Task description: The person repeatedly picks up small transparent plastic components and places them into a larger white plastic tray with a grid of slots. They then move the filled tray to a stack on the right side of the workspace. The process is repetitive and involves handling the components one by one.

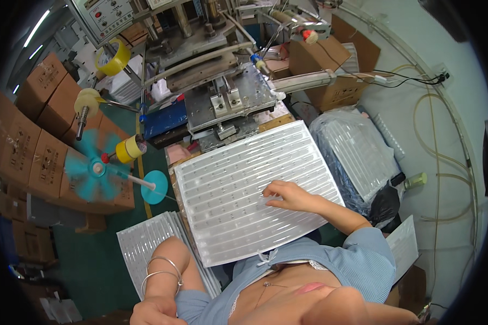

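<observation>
A large white plastic tray [244, 179] with long parallel ridges lies in front of me, its near edge by my body. Small dark or shiny pieces dot its rows, too small to name. Over the tray's right half is my right hand [290, 196]; its fingers are loosely bent, thumb and fingertips apart, with nothing visible between them. My left arm is folded, bangles on the forearm, and my left hand [156, 312] is raised near my body at the lower edge. Its fingers are largely cut off there. A stack of similar white trays [141, 238] sits below my left elbow.
Beyond the tray stands a press machine [228, 97] with a metal bed. A teal fan [96, 167], tape rolls [129, 149] and stacked cartons [49, 162] are at left. Plastic-wrapped trays [358, 151], an open carton [331, 70] and hoses line the right wall.
</observation>
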Motion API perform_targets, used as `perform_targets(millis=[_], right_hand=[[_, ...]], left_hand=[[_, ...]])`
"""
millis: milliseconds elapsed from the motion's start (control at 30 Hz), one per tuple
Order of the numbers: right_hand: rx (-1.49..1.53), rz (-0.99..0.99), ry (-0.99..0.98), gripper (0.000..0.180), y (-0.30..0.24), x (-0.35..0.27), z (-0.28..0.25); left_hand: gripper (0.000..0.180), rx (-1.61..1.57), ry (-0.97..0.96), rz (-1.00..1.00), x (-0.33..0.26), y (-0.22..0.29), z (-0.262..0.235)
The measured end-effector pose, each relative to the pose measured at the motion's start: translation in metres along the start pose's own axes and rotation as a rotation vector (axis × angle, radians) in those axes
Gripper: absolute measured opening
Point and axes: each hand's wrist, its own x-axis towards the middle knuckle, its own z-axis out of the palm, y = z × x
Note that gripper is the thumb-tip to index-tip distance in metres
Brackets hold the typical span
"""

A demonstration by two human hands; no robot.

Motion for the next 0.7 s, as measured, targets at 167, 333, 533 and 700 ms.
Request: perform_targets(millis=[167,333,533,700], right_hand=[[0.022,-0.036,0.011,0.024,0.000,0.008,0.004],[0.136,-0.049,0.059,0.023,0.003,0.016,0.010],[0.179,-0.049,0.122,0.024,0.011,0.021,0.009],[0.208,0.021,0.132,0.022,0.013,0.026,0.007]], left_hand=[[0.017,0.001,-0.032,-0.012,-0.001,0.006,0.000],[0.014,-0.021,-0.107,-0.095,0.001,0.008,-0.002],[0.018,-0.518,-0.235,-0.377,0.006,0.006,-0.023],[0.009,-0.571,-0.009,-0.285,-0.027,-0.009,-0.029]])
